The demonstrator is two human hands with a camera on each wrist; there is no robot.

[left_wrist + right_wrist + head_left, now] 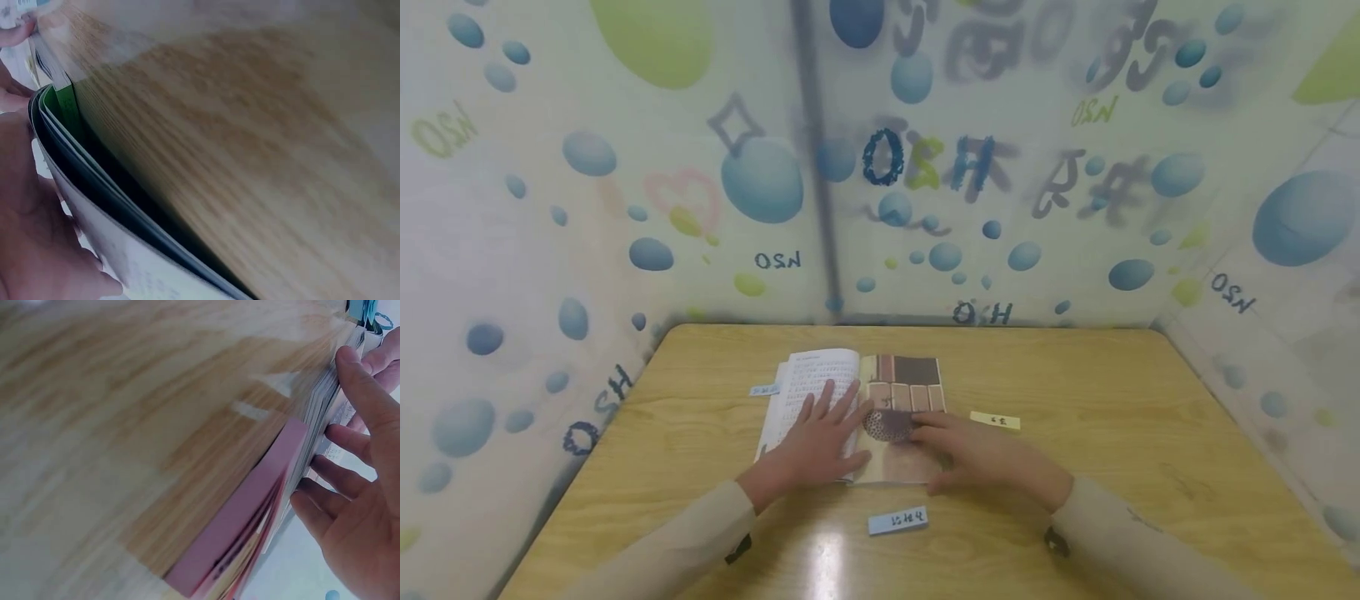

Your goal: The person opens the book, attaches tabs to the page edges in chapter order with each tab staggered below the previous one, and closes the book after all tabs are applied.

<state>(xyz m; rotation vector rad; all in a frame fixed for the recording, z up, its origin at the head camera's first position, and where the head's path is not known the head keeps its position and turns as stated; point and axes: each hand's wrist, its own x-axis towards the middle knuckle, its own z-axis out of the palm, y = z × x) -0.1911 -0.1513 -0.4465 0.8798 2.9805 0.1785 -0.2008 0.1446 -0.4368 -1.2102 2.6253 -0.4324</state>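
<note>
An open book lies on the table, its left page [820, 371] covered in small print and its right page [898, 465] showing pictures in brown tones. My left hand [816, 442] rests on the left page with fingers spread, reaching the middle fold. On the right page's outer edge lies my right hand [977, 454], fingers loosely extended. The right wrist view shows the fingers [340, 475] touching the book's edge beside a pink paper strip [240, 506]. From the left wrist, the curved page edges [125, 212] and a green strip [69, 109] are visible.
A blue paper slip [898, 521] with writing lies in front of the book. A yellow slip [996, 420] lies right of it, and a pale blue tab [764, 389] sticks out at the left. Walls with bubble patterns surround the wooden table [1075, 375].
</note>
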